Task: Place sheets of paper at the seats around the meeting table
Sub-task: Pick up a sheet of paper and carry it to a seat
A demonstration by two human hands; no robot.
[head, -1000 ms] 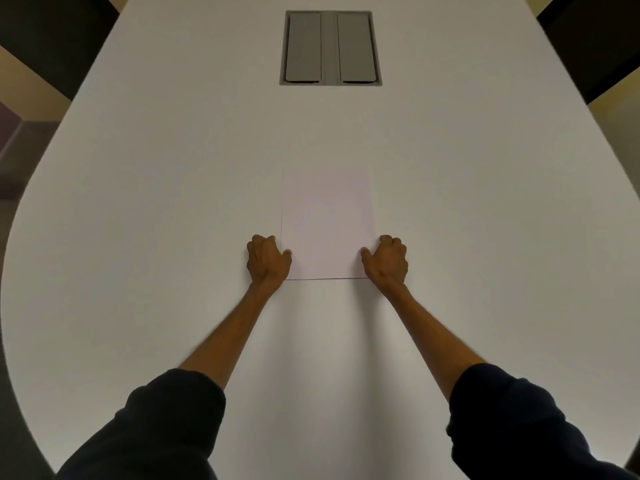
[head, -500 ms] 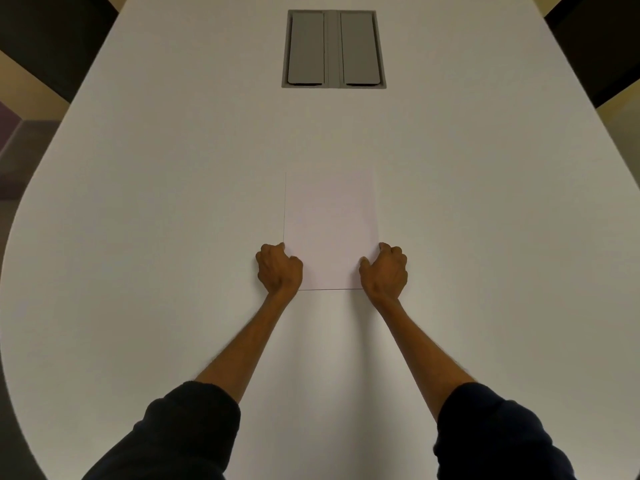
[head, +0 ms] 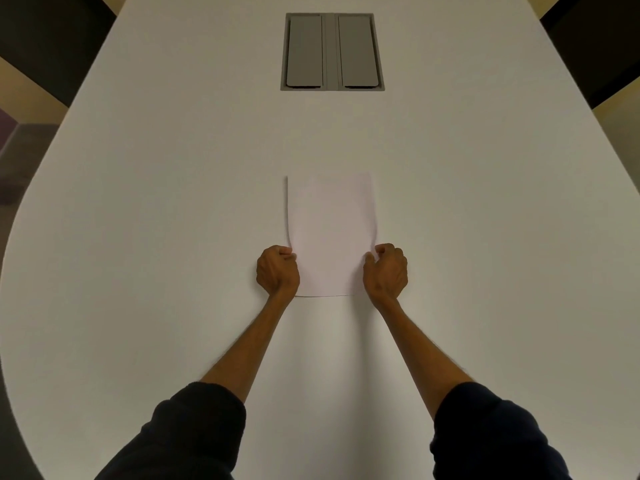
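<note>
A white sheet of paper (head: 330, 230) lies in portrait position on the white meeting table (head: 138, 237), in the middle of the view. My left hand (head: 277, 271) pinches the sheet's left edge near its lower corner. On the opposite side my right hand (head: 386, 271) grips the right edge, fingers curled. The left edge of the sheet curves up slightly off the table. Both arms reach forward from dark sleeves at the bottom of the view.
A grey cable box (head: 331, 51) with two closed lids is set into the table beyond the sheet. The rounded table edge curves along the left and near side. Dark walls and floor show at the upper corners.
The sheet has slid toward me a little with both hands on it. My hands have shifted from its bottom corners up along its side edges, and the left edge has lifted.
</note>
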